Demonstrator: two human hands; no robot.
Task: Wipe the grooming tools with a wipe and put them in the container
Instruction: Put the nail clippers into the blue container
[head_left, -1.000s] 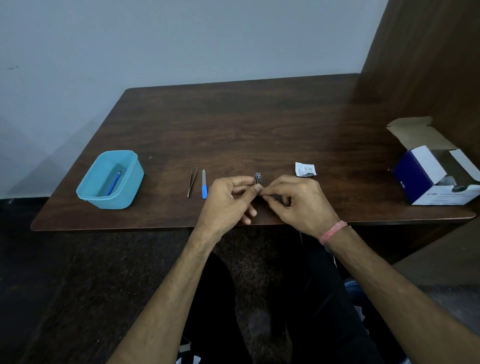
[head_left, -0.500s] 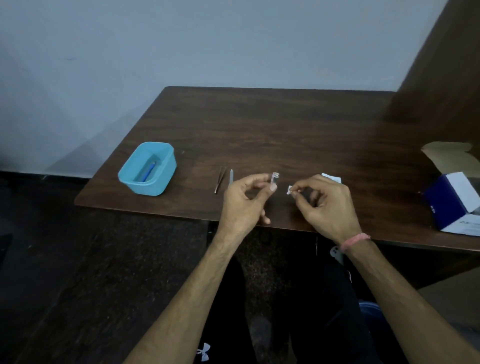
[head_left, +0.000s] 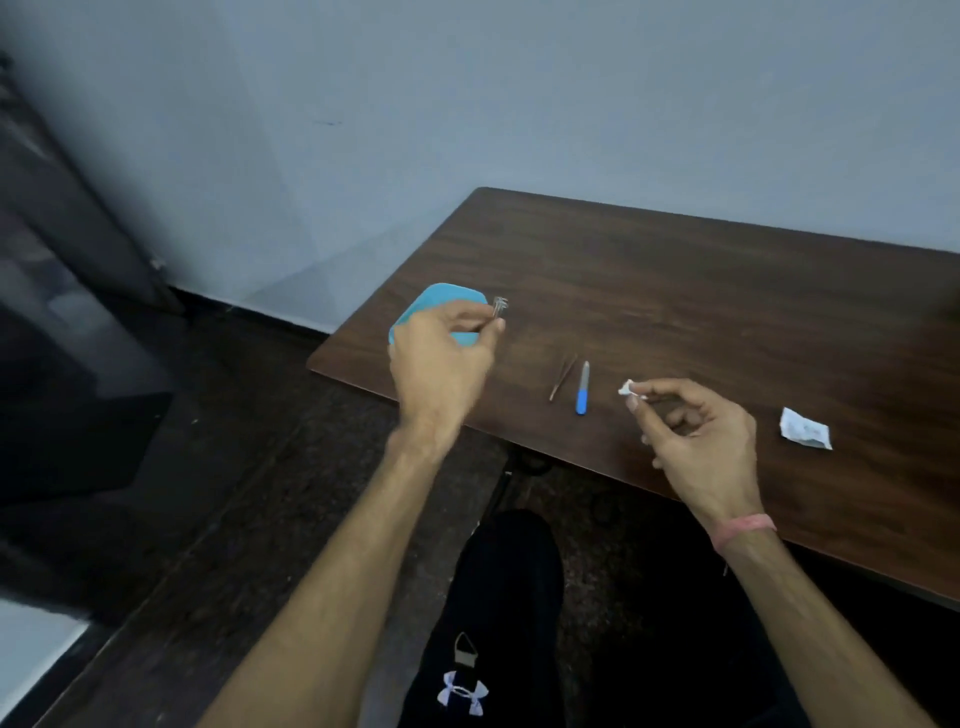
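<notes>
My left hand (head_left: 441, 358) pinches a small metal nail clipper (head_left: 500, 306) and holds it above the light blue container (head_left: 441, 299), which the hand mostly hides. My right hand (head_left: 696, 436) pinches a small crumpled white wipe (head_left: 627, 388) over the table's front part. On the brown table (head_left: 675, 291) between the hands lie thin metal tweezers (head_left: 562, 376) and a nail file with a blue handle (head_left: 583, 388), side by side.
A torn white wipe sachet (head_left: 804, 429) lies on the table to the right of my right hand. The table's left corner is just beyond the container. A grey wall stands behind, dark floor to the left, my legs below.
My left hand has carried the nail clipper left, away from the wipe, to above the blue container. My right hand stays near the front edge with the wipe. The view swung left.
</notes>
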